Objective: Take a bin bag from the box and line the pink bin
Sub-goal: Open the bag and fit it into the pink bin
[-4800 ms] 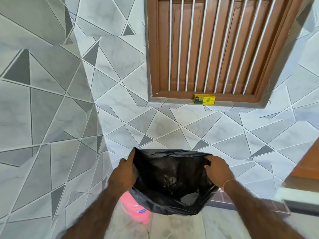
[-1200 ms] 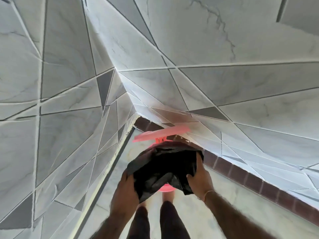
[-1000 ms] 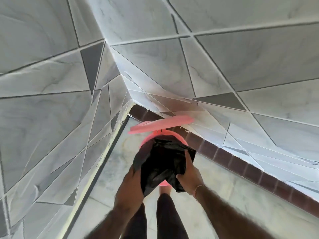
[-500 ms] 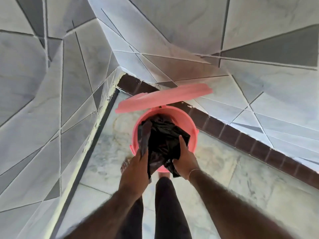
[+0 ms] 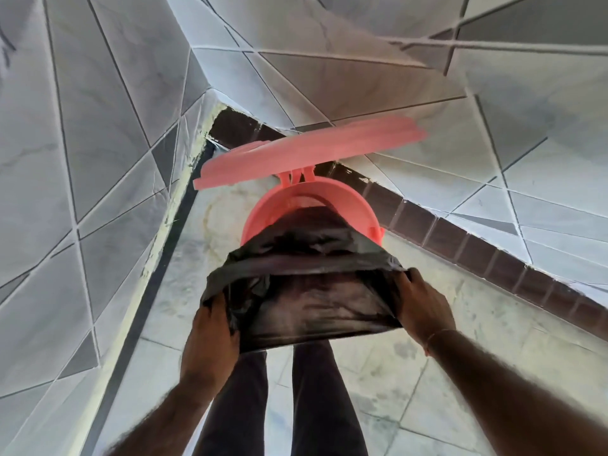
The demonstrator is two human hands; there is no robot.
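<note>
- The black bin bag [image 5: 306, 291] is held over the near side of the pink bin [image 5: 355, 205], its mouth pulled wide; the far part of the film drops into the bin's opening while the near edge hangs out toward the person.
- It looks to be thin, limp plastic: very light, no stiffness, creasing wherever it is gathered. It is likely slick and prone to slip or tear if tugged hard over an edge.
- The best hold seems to be the hem of the mouth, at 2 opposite points, so the opening stays spread for folding over the rim.
- The left hand [image 5: 210, 340] has its grip pressed together on a bunched fold at the bag's left edge, fingers [image 5: 214, 311] curled into the film.
- The right hand [image 5: 424, 307] pinches the right corner of the mouth, thumb on top.
- The pink bin is round, standing on the floor [image 5: 444, 340] in a corner of the tiled wall [image 5: 98, 159]. Apart from the bag's dark film, nothing can be seen inside; its bottom is hidden.
- The lid [image 5: 306, 151] is raised on its hinge at the back, clear of the opening.
- The far rim is bare pink, so the lining is not yet finished.
- The person's legs [image 5: 279, 406] stand just behind the bin.
</note>
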